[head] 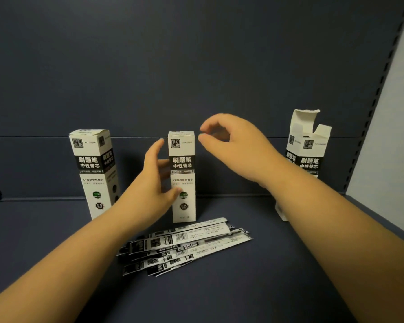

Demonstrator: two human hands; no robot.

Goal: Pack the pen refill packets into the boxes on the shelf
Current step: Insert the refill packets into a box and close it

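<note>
My left hand (158,173) grips the closed middle box (183,176); my right hand (229,143) hovers empty, fingers curled, beside its top. Next: open its flap, load refill packets (184,245).

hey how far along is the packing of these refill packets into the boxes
Early. Done: the right box already stands open. In hand: the left hand grips the closed middle box; the right hand is at its top, empty. Left: the packets all lie loose on the shelf, and the left box is closed.
</note>
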